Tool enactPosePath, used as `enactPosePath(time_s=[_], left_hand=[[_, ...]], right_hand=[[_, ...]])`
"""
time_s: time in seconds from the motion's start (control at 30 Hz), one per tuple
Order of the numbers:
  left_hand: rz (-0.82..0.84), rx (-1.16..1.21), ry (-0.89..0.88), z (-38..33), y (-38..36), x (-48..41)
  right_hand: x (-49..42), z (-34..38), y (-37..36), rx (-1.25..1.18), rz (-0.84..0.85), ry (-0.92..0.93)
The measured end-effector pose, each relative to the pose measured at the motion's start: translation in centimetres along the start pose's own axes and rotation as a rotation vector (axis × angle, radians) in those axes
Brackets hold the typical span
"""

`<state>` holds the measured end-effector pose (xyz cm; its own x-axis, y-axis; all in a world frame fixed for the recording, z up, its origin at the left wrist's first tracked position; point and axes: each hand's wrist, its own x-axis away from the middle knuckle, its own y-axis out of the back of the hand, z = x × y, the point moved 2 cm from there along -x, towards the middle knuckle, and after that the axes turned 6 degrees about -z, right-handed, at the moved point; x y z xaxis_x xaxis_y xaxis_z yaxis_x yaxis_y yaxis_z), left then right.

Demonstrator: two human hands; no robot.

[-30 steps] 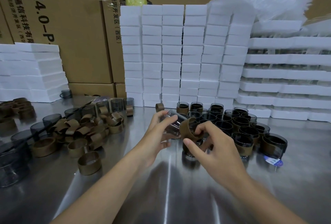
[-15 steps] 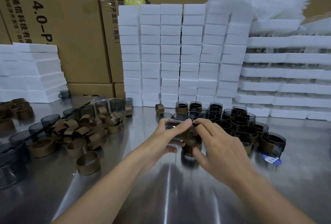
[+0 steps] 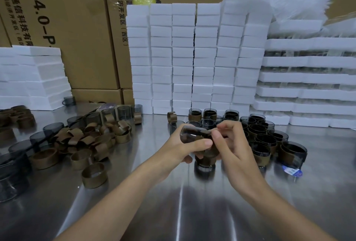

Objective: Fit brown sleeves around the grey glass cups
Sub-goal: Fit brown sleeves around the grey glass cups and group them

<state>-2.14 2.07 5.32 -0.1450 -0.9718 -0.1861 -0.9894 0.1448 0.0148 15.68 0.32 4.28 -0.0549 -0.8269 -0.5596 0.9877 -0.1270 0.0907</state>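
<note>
Tall brown cardboard boxes fill the back, and stacks of white foam blocks stand in front of them. Below your arms lies the shiny steel tabletop. To your left is a loose pile of brown ring-shaped sleeves, with bare grey glass cups around it. To your right stands a cluster of grey cups with brown sleeves fitted.

Your left hand grips a small grey glass cup above the tabletop, just in front of that cluster. The cup is tipped on its side, base toward the left, with your thumb lying across its wall. Your right hand meets it at the mouth end, fingers curled and pinching a brown sleeve against the glass. Fingers hide most of the sleeve, so you cannot tell how far on it sits.
</note>
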Motion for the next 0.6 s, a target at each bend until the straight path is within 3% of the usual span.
enactPosePath(time_s=[0.1,0.27,0.6], left_hand=[[0.046,-0.017,-0.050,0.0,-0.9,0.4],[-0.029,-0.051,-0.172,0.5,-2.2,0.8],[-0.045,0.238,-0.250,-0.7,-3.9,1.8]], right_hand=[[-0.2,0.4,-0.4,-0.089,0.055,-0.150],[-0.4,1.2,-0.5,-0.193,0.102,-0.316],[0.1,2.4,-1.0,-0.492,0.034,-0.356]])
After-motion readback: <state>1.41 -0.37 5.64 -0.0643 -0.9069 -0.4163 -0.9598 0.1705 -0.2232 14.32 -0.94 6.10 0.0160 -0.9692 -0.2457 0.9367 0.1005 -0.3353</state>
